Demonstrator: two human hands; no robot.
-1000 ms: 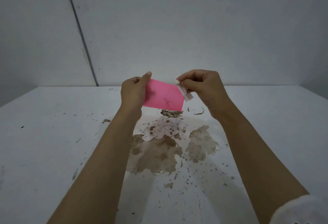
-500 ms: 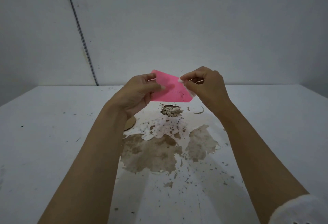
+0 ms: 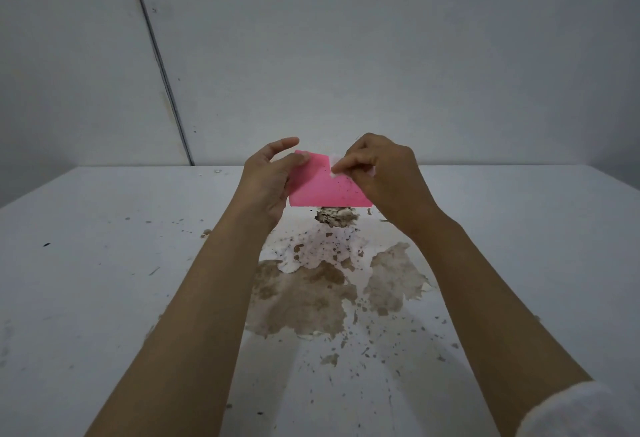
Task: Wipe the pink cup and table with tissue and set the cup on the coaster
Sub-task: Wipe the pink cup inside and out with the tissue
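- The pink cup is held up in the air, above the white table.
- The left hand holds the cup's left side, thumb on the front.
- The right hand pinches a small white tissue against the cup's top right edge.
- Dark specks dot the cup.
- A brown spill and a wet clump lie on the table under the cup.

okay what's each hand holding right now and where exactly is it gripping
The left hand grips the pink cup by its left end. The right hand pinches a white tissue against the cup's right part.
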